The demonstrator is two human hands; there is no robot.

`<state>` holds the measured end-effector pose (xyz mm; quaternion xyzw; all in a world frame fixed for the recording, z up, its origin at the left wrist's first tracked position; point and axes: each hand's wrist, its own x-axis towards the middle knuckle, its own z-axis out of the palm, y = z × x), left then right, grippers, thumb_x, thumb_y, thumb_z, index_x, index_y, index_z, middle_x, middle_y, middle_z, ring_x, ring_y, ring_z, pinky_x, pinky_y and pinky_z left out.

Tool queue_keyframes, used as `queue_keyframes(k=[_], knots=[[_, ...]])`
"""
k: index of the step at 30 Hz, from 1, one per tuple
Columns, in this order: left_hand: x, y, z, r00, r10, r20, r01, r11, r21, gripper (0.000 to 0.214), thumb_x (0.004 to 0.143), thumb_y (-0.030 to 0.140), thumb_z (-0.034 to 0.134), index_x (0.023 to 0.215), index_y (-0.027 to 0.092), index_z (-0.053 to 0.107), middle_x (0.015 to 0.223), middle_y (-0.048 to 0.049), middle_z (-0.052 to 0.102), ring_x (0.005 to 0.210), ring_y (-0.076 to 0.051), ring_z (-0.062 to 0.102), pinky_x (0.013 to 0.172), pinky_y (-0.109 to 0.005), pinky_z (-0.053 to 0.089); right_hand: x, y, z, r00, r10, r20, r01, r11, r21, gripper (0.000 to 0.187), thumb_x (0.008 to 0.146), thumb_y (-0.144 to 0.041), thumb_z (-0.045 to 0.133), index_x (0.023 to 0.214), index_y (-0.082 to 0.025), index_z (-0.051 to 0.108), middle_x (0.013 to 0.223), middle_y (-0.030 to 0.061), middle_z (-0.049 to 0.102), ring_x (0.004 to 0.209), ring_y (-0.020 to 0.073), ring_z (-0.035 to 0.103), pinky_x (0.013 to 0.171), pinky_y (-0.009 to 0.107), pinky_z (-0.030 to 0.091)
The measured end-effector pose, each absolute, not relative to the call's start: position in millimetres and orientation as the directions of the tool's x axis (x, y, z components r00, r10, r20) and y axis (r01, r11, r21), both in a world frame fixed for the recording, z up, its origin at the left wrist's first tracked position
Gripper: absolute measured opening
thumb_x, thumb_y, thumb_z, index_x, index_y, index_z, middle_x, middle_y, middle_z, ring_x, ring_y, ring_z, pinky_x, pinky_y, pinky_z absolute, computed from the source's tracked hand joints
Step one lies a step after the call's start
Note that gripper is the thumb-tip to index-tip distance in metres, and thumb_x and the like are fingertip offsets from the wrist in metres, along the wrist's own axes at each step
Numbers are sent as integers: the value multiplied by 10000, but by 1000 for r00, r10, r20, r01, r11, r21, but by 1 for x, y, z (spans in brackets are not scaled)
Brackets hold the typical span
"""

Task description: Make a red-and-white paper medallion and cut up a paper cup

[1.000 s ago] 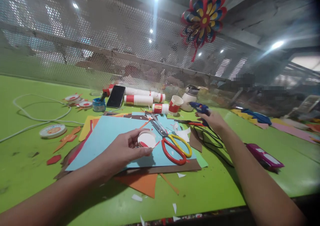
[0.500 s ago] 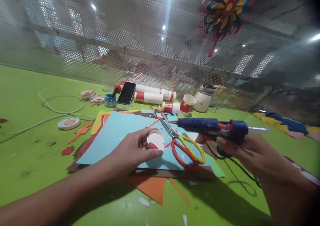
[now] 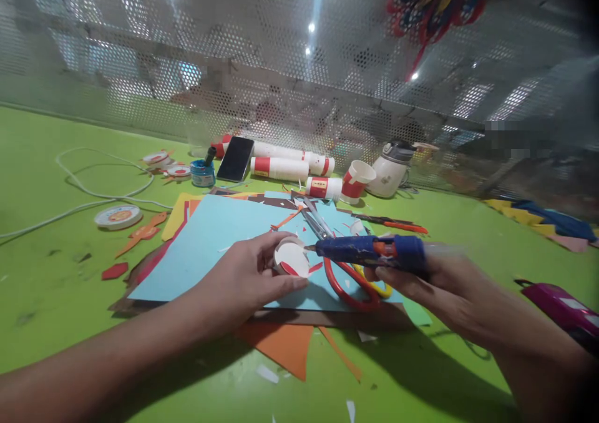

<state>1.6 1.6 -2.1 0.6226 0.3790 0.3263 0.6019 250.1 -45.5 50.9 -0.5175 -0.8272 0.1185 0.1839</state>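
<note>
Glue gun (image 3: 360, 251): brought from beside the flask (image 3: 389, 172) to the round white piece (image 3: 294, 257) — nozzle now at its right rim, contact unclear.
Right hand (image 3: 444, 286): drawn back, nearer the wearer.
Scissors (image 3: 345, 291): handles, uncovered a second ago, now partly behind the gun.
Hanging flower (image 3: 437, 5): higher in view — top cut off.

glue gun (image 3: 353, 250): scuffed blue plastic. white disc (image 3: 291, 254): matt, paper-like. scissors (image 3: 320, 223): shiny metal blades, smooth plastic handles. bench (image 3: 56, 311): smooth, slightly glossy.
</note>
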Motion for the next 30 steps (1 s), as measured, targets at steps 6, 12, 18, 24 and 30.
queue_keyframes(k=[6, 12, 18, 24, 30], knots=[[1, 1, -2, 508, 861, -4, 81, -43, 996, 409, 679, 285, 703, 1047, 153, 583, 883, -36, 628, 741, -158, 565, 628, -251, 433, 249, -43, 50, -411, 898, 161, 811, 440, -385, 332, 919, -438, 448, 830, -187, 647, 801, 37, 679, 661, 163, 579, 523, 230, 418], [1, 2, -5, 517, 856, -16, 98, -41, 994, 360, 685, 292, 695, 1001, 152, 592, 843, -29, 632, 677, -144, 561, 607, -255, 443, 246, -42, 47, -426, 890, 164, 812, 456, -364, 307, 923, -408, 451, 828, -185, 639, 719, 22, 652, 616, 151, 546, 555, 240, 424], [0, 1, -7, 466, 883, 60, 222, -182, 958, 355, 694, 291, 676, 1022, 167, 619, 806, -28, 644, 670, -160, 570, 574, -248, 443, 239, -42, 46, -450, 876, 170, 810, 481, -335, 305, 936, -392, 423, 788, -195, 602, 672, 6, 623, 587, 147, 513, 581, 256, 409], [0, 1, -8, 418, 905, 83, 295, -221, 930, 394, 670, 303, 684, 1027, 142, 641, 733, -34, 651, 635, -167, 568, 557, -253, 443, 235, -44, 45, -475, 865, 165, 814, 502, -291, 268, 944, -364, 412, 840, -208, 604, 730, 13, 631, 613, 154, 528, 619, 276, 402], [0, 2, -14, 422, 899, 117, 287, -254, 924, 381, 672, 331, 684, 1001, 141, 653, 759, -45, 656, 645, -167, 563, 561, -255, 439, 233, -46, 41, -496, 849, 179, 819, 527, -228, 272, 944, -350, 384, 820, -211, 582, 808, 33, 637, 673, 174, 543, 644, 298, 395]])
